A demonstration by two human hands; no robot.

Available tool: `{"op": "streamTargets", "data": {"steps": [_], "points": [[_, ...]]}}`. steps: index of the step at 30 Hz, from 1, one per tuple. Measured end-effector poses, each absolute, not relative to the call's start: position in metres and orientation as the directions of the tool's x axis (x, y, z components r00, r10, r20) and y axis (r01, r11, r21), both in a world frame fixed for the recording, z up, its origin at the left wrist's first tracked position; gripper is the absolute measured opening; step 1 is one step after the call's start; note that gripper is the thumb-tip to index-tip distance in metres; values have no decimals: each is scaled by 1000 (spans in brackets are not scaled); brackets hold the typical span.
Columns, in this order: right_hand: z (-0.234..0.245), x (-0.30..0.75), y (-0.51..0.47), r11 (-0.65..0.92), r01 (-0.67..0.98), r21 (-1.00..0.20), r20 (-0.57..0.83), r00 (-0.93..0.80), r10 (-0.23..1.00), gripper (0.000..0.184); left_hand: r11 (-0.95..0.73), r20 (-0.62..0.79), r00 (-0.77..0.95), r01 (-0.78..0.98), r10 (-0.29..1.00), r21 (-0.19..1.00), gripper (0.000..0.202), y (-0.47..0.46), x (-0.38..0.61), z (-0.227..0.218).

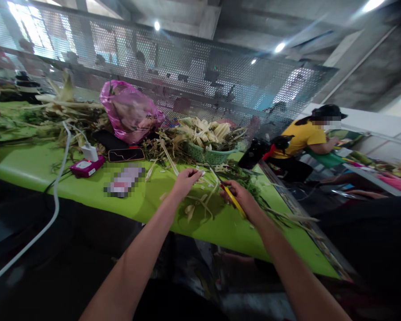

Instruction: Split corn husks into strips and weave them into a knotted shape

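1. Yellow-handled tool [235, 201]: it lay in the right hand [239, 196], whose fingers were wrapped around the handle; its thin dark tip pointed away from the person, towards the basket.
2. The left hand [187, 179] had its thumb and fingertips pressed together, pinching a small pale piece [202, 172] just beside the tool's tip.
3. Below and between the 2 hands, pale plant strips [203, 206] lay loose on the green tabletop [220, 234].
4. Beyond the hands stood a green basket [209, 155], heaped with pale pieces [209, 133].
5. A pink plastic bag [130, 111] stood left of the basket, and a dark phone [126, 154] lay in front of the bag.
6. Well apart, at the right, 1 person in a yellow top [302, 137] leaned over another table.
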State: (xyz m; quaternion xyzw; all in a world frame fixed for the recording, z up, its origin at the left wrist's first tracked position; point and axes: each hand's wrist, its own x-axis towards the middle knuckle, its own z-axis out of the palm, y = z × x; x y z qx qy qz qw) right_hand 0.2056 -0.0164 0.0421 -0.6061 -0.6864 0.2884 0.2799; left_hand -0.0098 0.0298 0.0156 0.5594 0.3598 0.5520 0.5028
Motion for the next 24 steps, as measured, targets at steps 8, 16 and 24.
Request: {"op": "streamTargets", "data": {"steps": [8, 16, 24], "points": [[44, 256, -16, -51, 996, -75, 182, 64, 981, 41, -363, 354, 135, 47, 925, 931, 20, 36, -8, 9], [60, 183, -7, 312, 804, -506, 288, -183, 940, 30, -563, 517, 234, 234, 824, 792, 39, 29, -5, 7], [42, 158, 1, 307, 751, -584, 334, -122, 935, 21, -553, 667, 45, 602, 744, 577, 34, 16, -13, 27]]}}
